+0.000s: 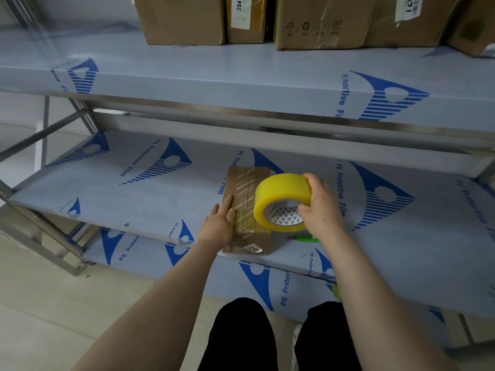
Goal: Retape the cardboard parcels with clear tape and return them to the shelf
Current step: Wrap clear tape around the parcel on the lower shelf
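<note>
A small brown cardboard parcel [245,199], shiny with clear tape and bearing a white label on its near end, lies on the middle shelf [134,194] close to the front edge. My left hand [220,220] rests flat on the parcel's left side with straight fingers. My right hand [320,203] grips a large yellowish roll of clear tape [278,196] over the parcel's right side, thumb inside the core and fingers over the top.
A green utility knife [305,238] lies on the middle shelf just right of the parcel, under my right wrist. Several larger cardboard boxes [321,20] stand on the upper shelf [241,76]. A lower shelf [267,285] and my dark trousers show below.
</note>
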